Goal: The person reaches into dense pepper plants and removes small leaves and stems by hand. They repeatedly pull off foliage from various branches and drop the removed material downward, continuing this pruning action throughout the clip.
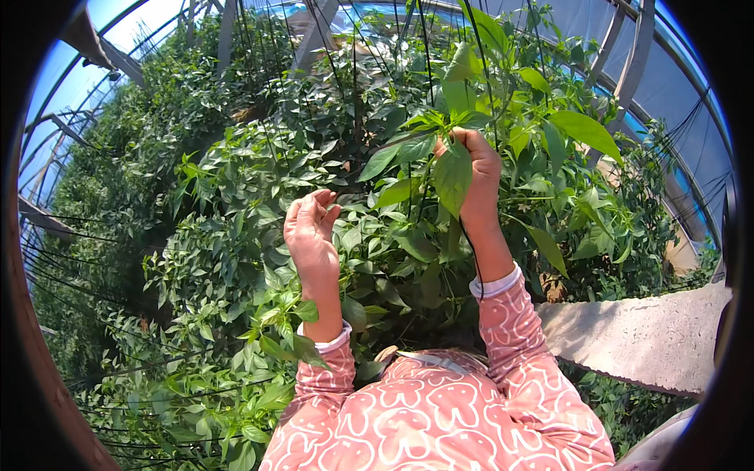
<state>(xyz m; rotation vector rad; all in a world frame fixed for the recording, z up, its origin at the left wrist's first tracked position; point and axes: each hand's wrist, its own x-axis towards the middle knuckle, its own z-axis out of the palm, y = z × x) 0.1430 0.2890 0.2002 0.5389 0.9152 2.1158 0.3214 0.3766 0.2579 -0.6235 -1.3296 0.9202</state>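
My right hand [480,171] is raised among the upper leaves of a pepper plant [453,176]. Its fingers close around the leafy stem just below the growing tip [442,122], and broad leaves hide part of the grip. A thin black cord [473,250] hangs from this hand down past the wrist to the cuff. Lower and to the left, my left hand [312,221] has its thumb and fingers pinched together. A dark strand [386,144], blurred in places, seems to run from those fingertips up to the stem in my right hand.
Dense pepper plants [218,176] surround me on the left and ahead. Black support strings [425,47] hang from above. A concrete beam [636,335] crosses at lower right, near my right elbow. Slanted posts [633,59] and plastic film [677,88] stand behind the plants.
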